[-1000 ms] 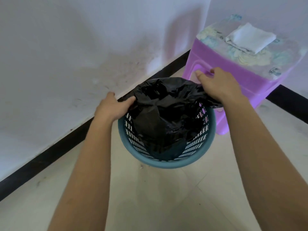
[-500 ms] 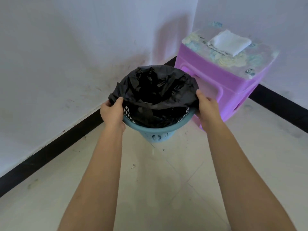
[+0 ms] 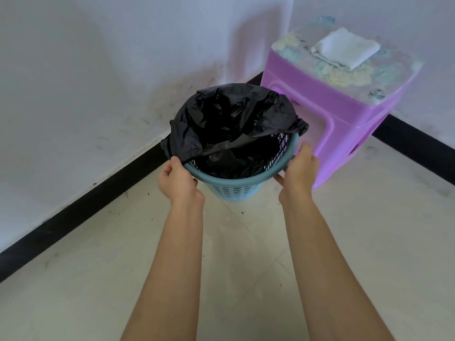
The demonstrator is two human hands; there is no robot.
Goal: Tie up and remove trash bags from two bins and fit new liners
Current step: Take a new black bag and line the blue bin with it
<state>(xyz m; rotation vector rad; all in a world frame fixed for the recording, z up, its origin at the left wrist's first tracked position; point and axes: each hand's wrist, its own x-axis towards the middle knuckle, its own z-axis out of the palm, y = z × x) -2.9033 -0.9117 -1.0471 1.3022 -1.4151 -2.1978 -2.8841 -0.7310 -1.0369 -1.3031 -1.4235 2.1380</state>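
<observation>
A blue perforated bin (image 3: 236, 190) stands on the tiled floor near the wall corner. A black liner (image 3: 229, 119) fills it and is folded over the far and left rim. The near rim is bare, with the liner's near edge hanging inside. My left hand (image 3: 179, 183) is at the near-left rim and pinches the liner's edge there, fingers curled under the rim. My right hand (image 3: 299, 171) grips the bin's right rim, thumb up along the outside, fingers beneath.
A purple plastic stool (image 3: 339, 114) with a flowered top stands right behind the bin, touching or almost touching it. A folded white cloth (image 3: 344, 49) lies on it. White walls with a black skirting (image 3: 98, 200) close off the left and back.
Both hands have slid along the rim from the far side to the near sides. The liner now covers the far and left rim, and its near edge has dropped inside.
</observation>
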